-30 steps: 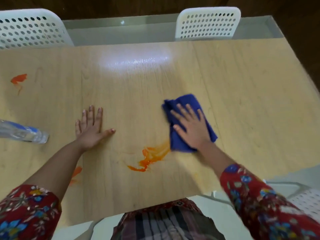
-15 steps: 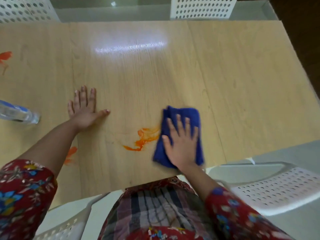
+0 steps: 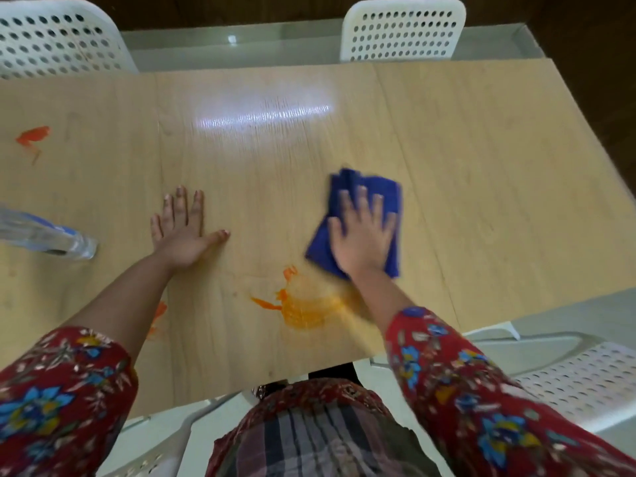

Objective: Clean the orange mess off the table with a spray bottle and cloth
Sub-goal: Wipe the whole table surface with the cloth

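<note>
A folded blue cloth [image 3: 385, 197] lies on the wooden table [image 3: 481, 184], and my right hand [image 3: 361, 235] presses flat on it with spread fingers. Just below the cloth is a smeared orange mess [image 3: 303, 308], partly wiped into a pale orange film. My left hand [image 3: 182, 235] rests flat on the table, fingers straight, left of the smear. A clear spray bottle with a blue label [image 3: 44, 235] lies on its side at the left edge. Another orange stain [image 3: 34, 136] sits far left, and a small one [image 3: 158, 313] shows beside my left forearm.
Two white perforated chairs stand at the far side, one at the left [image 3: 58, 36] and one at the right [image 3: 402, 29]. A third white chair [image 3: 568, 380] is by my right side. The table's near edge runs just before my body.
My right hand has pushed the cloth away from me, up and right off the orange mess, leaving a wider pale smear. My left hand stays flat in place.
</note>
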